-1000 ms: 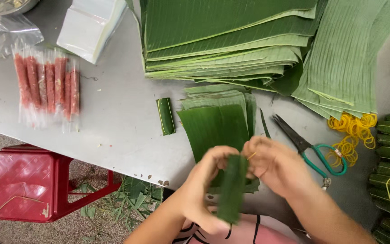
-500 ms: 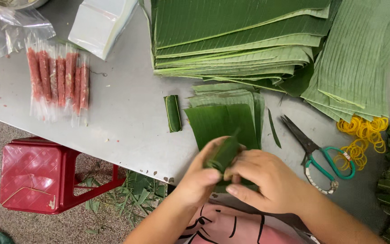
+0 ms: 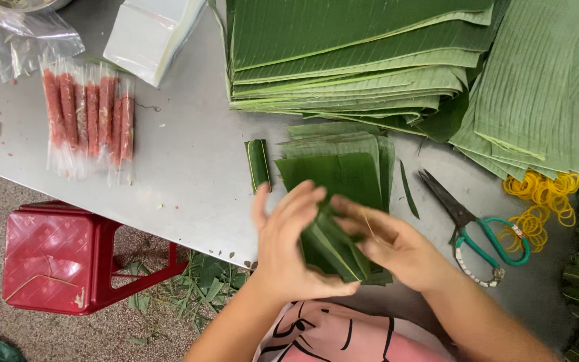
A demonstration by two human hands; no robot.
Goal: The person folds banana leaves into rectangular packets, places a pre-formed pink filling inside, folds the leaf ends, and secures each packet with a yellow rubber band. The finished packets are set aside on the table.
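Both hands meet over the near edge of the grey table (image 3: 189,167), at about 6 o'clock in the view. The left hand (image 3: 289,245) cups a folded green leaf bundle (image 3: 330,248) from its 9 o'clock side, fingers loosely spread and upright, thumb tucked beneath. The right hand (image 3: 390,245) presses against the bundle from 3 o'clock, its fingers laid flat across the leaf. The bundle sits between the 2 palms, tilted, just above a small stack of cut leaf pieces (image 3: 343,164).

At 11 o'clock from the hands lies a short rolled leaf packet (image 3: 258,164). At 3 o'clock rest scissors (image 3: 477,228) with teal handles, and beyond them a heap of yellow rubber bands (image 3: 544,201). Large banana leaves (image 3: 370,60) are stacked at 12 o'clock. Pink sausages in clear wrap (image 3: 88,121) lie at 10 o'clock, and a red plastic stool (image 3: 61,258) stands at 8 o'clock.
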